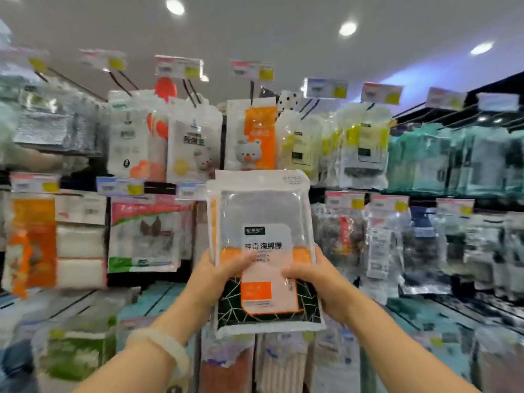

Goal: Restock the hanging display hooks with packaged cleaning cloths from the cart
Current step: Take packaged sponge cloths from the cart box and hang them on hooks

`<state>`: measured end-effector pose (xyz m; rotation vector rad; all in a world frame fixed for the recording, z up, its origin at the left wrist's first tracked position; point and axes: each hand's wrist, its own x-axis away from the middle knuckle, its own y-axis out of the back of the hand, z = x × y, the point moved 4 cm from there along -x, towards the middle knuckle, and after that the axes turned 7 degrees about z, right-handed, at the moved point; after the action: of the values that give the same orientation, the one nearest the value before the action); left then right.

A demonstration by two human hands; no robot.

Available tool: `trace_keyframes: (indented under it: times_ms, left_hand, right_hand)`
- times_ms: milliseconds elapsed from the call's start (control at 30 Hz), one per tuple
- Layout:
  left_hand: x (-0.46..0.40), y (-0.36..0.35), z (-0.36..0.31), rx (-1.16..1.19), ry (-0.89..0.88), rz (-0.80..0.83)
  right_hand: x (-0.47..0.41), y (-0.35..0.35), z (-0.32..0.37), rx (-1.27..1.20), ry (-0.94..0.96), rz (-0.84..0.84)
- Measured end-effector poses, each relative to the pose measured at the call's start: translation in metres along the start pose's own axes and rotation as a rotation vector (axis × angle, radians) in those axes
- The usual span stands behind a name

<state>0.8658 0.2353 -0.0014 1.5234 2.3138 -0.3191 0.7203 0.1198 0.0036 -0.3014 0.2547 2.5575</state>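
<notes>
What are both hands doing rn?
Left hand: grips the cloth pack at its lower left edge.
Right hand: grips the same pack at its lower right edge.

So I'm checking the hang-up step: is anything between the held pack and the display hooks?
Nothing visible. Left hand and right hand hold the cloth pack upright in open air before the stocked hooks; which hook it goes on can't be told.

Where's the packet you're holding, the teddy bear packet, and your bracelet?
held packet (262, 222): head view, its clear window.
bear packet (251, 140): head view, by the bear's face.
bracelet (163, 346): head view, the band on the left wrist.
</notes>
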Motion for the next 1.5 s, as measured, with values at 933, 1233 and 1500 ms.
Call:
trace_keyframes:
  times_ms: [933, 1233, 1500]
  left_hand:
    - [-0.144, -0.334, -0.006, 0.141, 0.009, 0.338]
    - [-0.221, -0.333, -0.049, 0.161, -0.04, 0.263]
    - [-0.237, -0.316, -0.054, 0.033, -0.101, 0.149]
  right_hand:
    - [0.14, 0.303, 0.055, 0.186, 0.106, -0.78]
    - [0.076, 0.354, 0.098, 0.136, 0.265, -0.682]
    - [0.038, 0.377, 0.086, 0.101, 0.188, -0.537]
